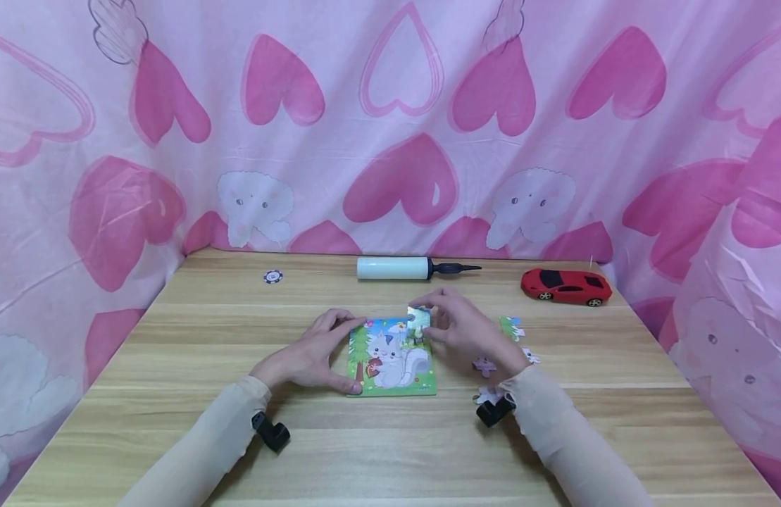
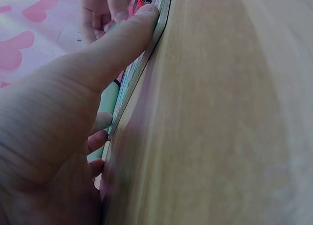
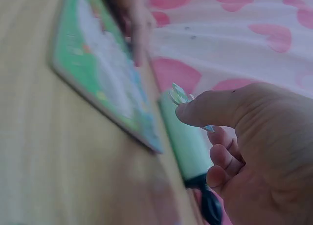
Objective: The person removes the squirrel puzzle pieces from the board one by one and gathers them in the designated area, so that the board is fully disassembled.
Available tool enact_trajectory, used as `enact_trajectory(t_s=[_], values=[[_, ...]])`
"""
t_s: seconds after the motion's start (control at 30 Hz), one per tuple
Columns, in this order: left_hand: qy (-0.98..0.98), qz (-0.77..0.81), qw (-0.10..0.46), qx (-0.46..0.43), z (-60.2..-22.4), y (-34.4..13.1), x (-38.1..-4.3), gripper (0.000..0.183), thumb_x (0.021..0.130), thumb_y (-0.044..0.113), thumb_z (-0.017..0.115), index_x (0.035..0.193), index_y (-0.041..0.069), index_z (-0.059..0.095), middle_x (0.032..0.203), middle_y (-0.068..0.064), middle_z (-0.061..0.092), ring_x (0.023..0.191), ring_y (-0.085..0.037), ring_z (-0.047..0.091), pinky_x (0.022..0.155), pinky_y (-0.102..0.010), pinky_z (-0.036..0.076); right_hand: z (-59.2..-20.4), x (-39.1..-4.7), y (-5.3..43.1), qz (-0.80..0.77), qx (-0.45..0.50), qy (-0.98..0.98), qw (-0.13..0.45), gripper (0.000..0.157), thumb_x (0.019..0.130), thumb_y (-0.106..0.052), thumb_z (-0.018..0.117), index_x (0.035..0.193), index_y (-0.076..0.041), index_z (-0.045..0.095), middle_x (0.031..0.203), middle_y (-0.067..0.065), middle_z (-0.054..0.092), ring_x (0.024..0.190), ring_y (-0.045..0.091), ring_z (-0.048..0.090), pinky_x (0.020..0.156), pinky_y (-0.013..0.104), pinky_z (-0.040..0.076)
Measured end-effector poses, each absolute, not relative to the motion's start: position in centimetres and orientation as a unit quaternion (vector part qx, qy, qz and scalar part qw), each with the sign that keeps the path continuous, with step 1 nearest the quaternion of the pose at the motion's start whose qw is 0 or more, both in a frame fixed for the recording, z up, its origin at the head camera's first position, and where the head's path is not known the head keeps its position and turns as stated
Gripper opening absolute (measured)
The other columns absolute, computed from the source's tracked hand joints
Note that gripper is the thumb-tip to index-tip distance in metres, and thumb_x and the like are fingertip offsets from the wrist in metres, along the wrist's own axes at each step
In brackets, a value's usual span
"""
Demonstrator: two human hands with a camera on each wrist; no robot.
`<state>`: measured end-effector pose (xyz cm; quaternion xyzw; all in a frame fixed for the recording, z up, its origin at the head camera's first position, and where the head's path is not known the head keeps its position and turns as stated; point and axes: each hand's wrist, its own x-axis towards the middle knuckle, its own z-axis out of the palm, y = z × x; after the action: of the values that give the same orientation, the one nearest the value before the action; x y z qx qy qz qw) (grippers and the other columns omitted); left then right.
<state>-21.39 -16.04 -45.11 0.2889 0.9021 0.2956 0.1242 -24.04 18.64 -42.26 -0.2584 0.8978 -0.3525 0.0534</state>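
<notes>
A jigsaw puzzle board [image 1: 396, 366] with a squirrel picture lies on the table in the head view. My left hand [image 1: 310, 352] holds it along its left side, thumb at the near corner and fingers at the far corner. Over the board's upper right part, my right hand [image 1: 460, 324] pinches a puzzle piece [image 1: 419, 318] between thumb and fingers. The right wrist view shows that piece [image 3: 180, 94] tilted at the thumb tip, apart from the board [image 3: 105, 63]. In the left wrist view the left thumb [image 2: 132, 32] lies on the board's edge.
Several loose puzzle pieces [image 1: 484, 366] lie beside and beyond the right forearm. At the back of the table are a white hand pump [image 1: 393, 268] with a black nozzle, a red toy car [image 1: 566, 287] and a poker chip [image 1: 272, 277]. A pink heart-patterned curtain [image 1: 289, 162] hangs behind.
</notes>
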Motion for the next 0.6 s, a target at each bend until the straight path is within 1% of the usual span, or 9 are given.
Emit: enact_trajectory(t_s=[0.07, 0.17, 0.27, 0.33, 0.47, 0.6], values=[[0.902, 0.296, 0.125, 0.288, -45.1, -16.1, -21.4, 0.124, 0.077, 0.063, 0.097, 0.176, 0.02, 0.035, 0.17, -0.008, 0.031, 0.156, -0.033, 0.029, 0.131, -0.067, 0.032, -41.7, -24.2, 19.3, -0.355, -0.257, 0.898, 0.041, 0.057, 0.1, -0.009, 0.084, 0.152, -0.025, 0.069, 0.132, 0.009, 0.059, 0.115, 0.028, 0.059, 0.095, 0.046, 0.059], [0.902, 0.297, 0.125, 0.289, -45.1, -16.1, -21.4, 0.124, 0.077, 0.063, 0.097, 0.176, 0.019, 0.036, 0.17, -0.008, 0.031, 0.155, -0.033, 0.03, 0.131, -0.066, 0.032, -41.0, -24.4, 20.3, -0.369, -0.238, 0.897, 0.039, 0.057, 0.1, -0.008, 0.083, 0.152, -0.027, 0.069, 0.13, 0.013, 0.056, 0.116, 0.03, 0.056, 0.091, 0.044, 0.057], [0.901, 0.298, 0.124, 0.29, -45.1, -16.1, -21.4, 0.124, 0.077, 0.063, 0.097, 0.176, 0.019, 0.036, 0.169, -0.008, 0.032, 0.155, -0.033, 0.03, 0.131, -0.066, 0.032, -40.6, -24.6, 21.3, -0.373, -0.218, 0.901, 0.041, 0.057, 0.101, -0.009, 0.081, 0.152, -0.031, 0.069, 0.131, 0.01, 0.054, 0.116, 0.033, 0.055, 0.087, 0.04, 0.054], [0.901, 0.298, 0.124, 0.291, -45.1, -16.1, -21.4, 0.124, 0.077, 0.063, 0.097, 0.176, 0.019, 0.036, 0.169, -0.008, 0.032, 0.155, -0.033, 0.03, 0.13, -0.066, 0.033, -40.4, -24.7, 21.8, -0.369, -0.211, 0.904, 0.038, 0.057, 0.102, -0.01, 0.081, 0.153, -0.033, 0.069, 0.132, 0.007, 0.054, 0.115, 0.033, 0.055, 0.083, 0.04, 0.056], [0.901, 0.297, 0.124, 0.292, -45.0, -16.1, -21.4, 0.124, 0.077, 0.062, 0.097, 0.175, 0.018, 0.036, 0.169, -0.008, 0.032, 0.155, -0.034, 0.03, 0.131, -0.067, 0.032, -40.2, -24.9, 22.6, -0.361, -0.208, 0.909, 0.028, 0.056, 0.101, -0.011, 0.082, 0.152, -0.032, 0.069, 0.132, 0.005, 0.055, 0.11, 0.029, 0.055, 0.078, 0.039, 0.058], [0.901, 0.297, 0.124, 0.293, -45.1, -16.1, -21.5, 0.124, 0.077, 0.062, 0.098, 0.175, 0.018, 0.036, 0.17, -0.009, 0.031, 0.156, -0.034, 0.029, 0.131, -0.067, 0.031, -40.0, -25.0, 23.1, -0.359, -0.208, 0.909, 0.028, 0.054, 0.101, -0.01, 0.082, 0.151, -0.027, 0.07, 0.132, 0.007, 0.056, 0.109, 0.029, 0.056, 0.078, 0.04, 0.058]])
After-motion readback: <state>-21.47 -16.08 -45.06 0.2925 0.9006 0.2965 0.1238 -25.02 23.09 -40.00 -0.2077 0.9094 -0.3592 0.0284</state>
